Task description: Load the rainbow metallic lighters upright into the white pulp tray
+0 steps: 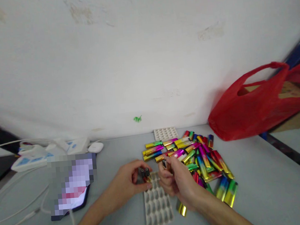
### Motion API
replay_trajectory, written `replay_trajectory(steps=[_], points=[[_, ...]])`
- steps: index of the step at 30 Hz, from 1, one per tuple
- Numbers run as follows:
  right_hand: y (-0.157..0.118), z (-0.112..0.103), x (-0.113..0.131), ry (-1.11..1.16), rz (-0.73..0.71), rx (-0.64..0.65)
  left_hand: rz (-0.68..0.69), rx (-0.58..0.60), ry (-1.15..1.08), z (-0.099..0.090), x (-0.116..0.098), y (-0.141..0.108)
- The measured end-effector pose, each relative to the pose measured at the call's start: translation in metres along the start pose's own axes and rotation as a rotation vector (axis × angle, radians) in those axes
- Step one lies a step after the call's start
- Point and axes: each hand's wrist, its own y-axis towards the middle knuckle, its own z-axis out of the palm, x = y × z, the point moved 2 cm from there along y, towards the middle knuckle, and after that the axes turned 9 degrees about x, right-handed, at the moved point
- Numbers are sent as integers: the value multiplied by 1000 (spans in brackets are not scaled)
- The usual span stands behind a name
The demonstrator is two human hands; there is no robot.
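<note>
My left hand [130,180] is closed, pinching two slim lighters [145,172] upright side by side, their black square tops showing between thumb and fingers. Its fingertips are over the far end of a pale moulded tray [158,205] with rows of hollows. To the right, my right hand [174,176] is curled round another lighter [165,164]; only its dark and metallic end shows, and the fingers hide the rest. Beyond and beside this hand spreads a loose pile of shiny lighters [203,160] in gold, green, pink, blue and red.
A second pale tray [165,133] lies against the white wall. On the left are a blurred-out phone [75,187], white cables [25,217], a power strip [74,146] and a white charger [95,147]. A red bag [253,107] holding cardboard stands at the right.
</note>
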Motion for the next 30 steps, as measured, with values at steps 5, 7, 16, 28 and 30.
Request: replay_trajectory(steps=[5,7,16,28,30], points=[[0,1,3,-1,-17,13,-12,-2,10,-1,-2,0],[0,1,4,14,-12,20,-16,-2,12,-1,-2,1],[0,1,5,22,37,5,5,5,-12,-1,0,1],[-1,2,2,-55,4,-58,8,5,-3,0,1,1],[-2,1,2,-53,11,-67,4,11,-6,0,1,1]])
